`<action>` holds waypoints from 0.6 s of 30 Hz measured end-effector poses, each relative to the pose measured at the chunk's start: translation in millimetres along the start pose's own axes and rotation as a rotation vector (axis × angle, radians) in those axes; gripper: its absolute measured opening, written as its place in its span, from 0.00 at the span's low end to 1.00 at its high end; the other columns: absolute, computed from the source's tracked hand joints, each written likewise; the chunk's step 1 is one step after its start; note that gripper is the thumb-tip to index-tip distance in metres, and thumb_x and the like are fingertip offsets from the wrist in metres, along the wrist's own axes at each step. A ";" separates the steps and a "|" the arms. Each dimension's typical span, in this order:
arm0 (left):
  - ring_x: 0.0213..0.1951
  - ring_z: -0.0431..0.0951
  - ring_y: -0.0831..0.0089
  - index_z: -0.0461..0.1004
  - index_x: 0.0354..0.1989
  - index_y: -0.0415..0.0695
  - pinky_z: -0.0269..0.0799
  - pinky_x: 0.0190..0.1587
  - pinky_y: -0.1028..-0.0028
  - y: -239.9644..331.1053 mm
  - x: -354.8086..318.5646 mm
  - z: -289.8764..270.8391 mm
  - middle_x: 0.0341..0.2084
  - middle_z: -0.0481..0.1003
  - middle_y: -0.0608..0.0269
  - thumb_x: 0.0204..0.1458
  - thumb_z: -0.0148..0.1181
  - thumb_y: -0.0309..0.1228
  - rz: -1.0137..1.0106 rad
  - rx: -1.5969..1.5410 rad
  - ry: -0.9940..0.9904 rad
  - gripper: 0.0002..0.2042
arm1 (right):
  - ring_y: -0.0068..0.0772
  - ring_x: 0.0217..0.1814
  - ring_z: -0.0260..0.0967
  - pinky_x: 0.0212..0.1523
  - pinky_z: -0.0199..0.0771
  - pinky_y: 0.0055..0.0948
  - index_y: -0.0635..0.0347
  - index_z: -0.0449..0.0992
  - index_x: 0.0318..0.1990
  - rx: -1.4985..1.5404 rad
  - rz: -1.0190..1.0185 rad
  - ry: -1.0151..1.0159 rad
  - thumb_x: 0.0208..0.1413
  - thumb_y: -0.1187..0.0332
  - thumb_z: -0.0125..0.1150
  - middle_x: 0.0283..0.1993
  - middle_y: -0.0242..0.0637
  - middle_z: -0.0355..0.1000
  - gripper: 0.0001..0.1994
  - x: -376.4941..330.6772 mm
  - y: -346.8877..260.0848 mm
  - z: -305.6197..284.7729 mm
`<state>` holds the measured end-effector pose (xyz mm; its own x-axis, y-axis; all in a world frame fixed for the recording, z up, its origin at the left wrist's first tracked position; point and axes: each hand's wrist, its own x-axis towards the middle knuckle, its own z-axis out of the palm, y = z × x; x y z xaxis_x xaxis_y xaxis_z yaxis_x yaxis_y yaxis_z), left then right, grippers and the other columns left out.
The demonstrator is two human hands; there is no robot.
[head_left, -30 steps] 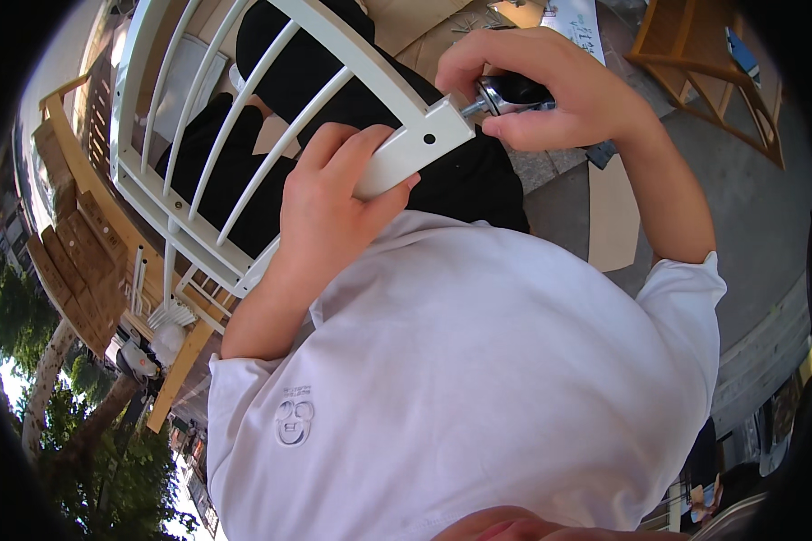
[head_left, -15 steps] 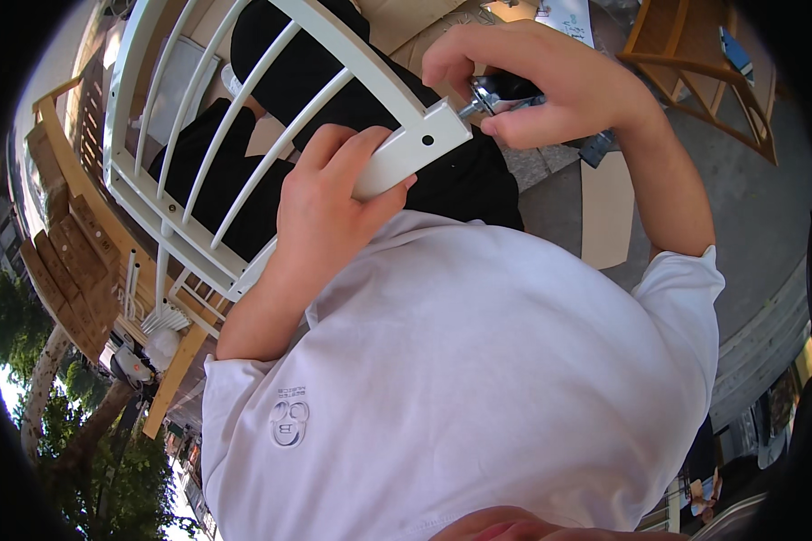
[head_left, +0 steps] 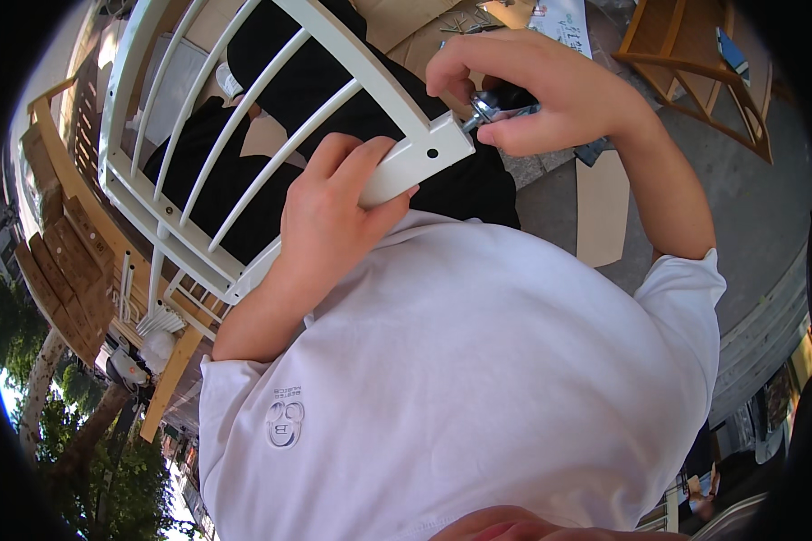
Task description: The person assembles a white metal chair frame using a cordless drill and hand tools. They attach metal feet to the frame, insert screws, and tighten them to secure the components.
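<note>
My left hand (head_left: 338, 185) is wrapped round the corner end of a white spindled furniture frame (head_left: 406, 176), which has a dark round hole near its end. The frame lies across my legs, its curved slats running to the left. In my right hand (head_left: 550, 90) is a chrome-and-black piece (head_left: 485, 106), held between thumb and curled fingers. A thin metal shaft from it meets the end face of the frame. My palm and fingers hide much of the piece, so its exact kind cannot be made out.
Brown wooden furniture (head_left: 695, 63) stands at the far right with a blue item on it. A cardboard piece (head_left: 602, 207) lies on the grey floor. Small metal parts and a printed sheet (head_left: 564, 27) lie ahead. At left are stacked brown boards (head_left: 68, 261) and more white frame parts.
The frame's corner and my left hand have shifted slightly right and down. My right hand has turned a little about the chrome piece, still at the frame's end.
</note>
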<state>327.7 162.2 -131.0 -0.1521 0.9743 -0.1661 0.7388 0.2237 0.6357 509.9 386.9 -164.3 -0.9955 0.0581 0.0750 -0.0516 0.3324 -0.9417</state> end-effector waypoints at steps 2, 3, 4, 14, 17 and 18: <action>0.32 0.81 0.60 0.81 0.49 0.44 0.79 0.35 0.66 1.1 -1.1 0.1 0.38 0.76 0.58 0.44 0.78 0.30 -0.021 -0.009 -0.019 0.21 | 0.35 0.39 0.73 0.43 0.74 0.33 0.63 0.74 0.48 0.003 0.057 -0.021 0.46 0.71 0.63 0.37 0.37 0.74 0.18 -0.1 -2.7 1.4; 0.33 0.81 0.61 0.81 0.49 0.44 0.79 0.36 0.66 2.3 -1.4 -0.4 0.39 0.76 0.58 0.44 0.77 0.29 -0.040 -0.017 -0.037 0.21 | 0.34 0.39 0.73 0.43 0.74 0.33 0.64 0.74 0.48 0.005 0.087 -0.031 0.48 0.71 0.63 0.37 0.37 0.74 0.18 -0.7 -3.9 2.2; 0.35 0.81 0.61 0.81 0.49 0.43 0.79 0.38 0.67 3.0 -1.5 -0.7 0.39 0.76 0.58 0.44 0.77 0.28 -0.059 -0.024 -0.056 0.21 | 0.34 0.39 0.73 0.43 0.74 0.33 0.64 0.74 0.48 0.006 0.105 -0.024 0.50 0.70 0.62 0.37 0.37 0.74 0.17 -2.4 -3.5 4.1; 0.34 0.81 0.61 0.81 0.50 0.43 0.79 0.38 0.67 1.9 -4.5 0.1 0.39 0.76 0.58 0.45 0.77 0.29 -0.059 -0.003 -0.066 0.21 | 0.32 0.42 0.71 0.43 0.74 0.31 0.62 0.73 0.46 0.061 0.093 0.105 0.50 0.68 0.63 0.40 0.34 0.72 0.16 -12.8 0.0 19.6; 0.34 0.81 0.61 0.81 0.49 0.43 0.79 0.38 0.67 2.2 -4.9 -0.7 0.39 0.76 0.58 0.45 0.77 0.29 -0.050 -0.003 -0.058 0.21 | 0.32 0.41 0.70 0.43 0.73 0.30 0.61 0.72 0.45 0.046 0.067 0.108 0.46 0.68 0.63 0.39 0.34 0.72 0.17 -12.6 -0.9 19.9; 0.34 0.81 0.61 0.81 0.49 0.42 0.79 0.37 0.67 2.5 -4.7 -0.8 0.39 0.76 0.58 0.45 0.77 0.28 -0.046 -0.008 -0.056 0.21 | 0.32 0.40 0.70 0.42 0.73 0.30 0.60 0.72 0.45 0.057 0.071 0.106 0.45 0.68 0.63 0.39 0.34 0.71 0.17 -12.3 -1.1 19.9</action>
<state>329.8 158.2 -128.0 -0.1489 0.9601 -0.2369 0.7264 0.2687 0.6326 520.6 367.0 -170.7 -0.9830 0.1795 0.0391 0.0110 0.2704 -0.9627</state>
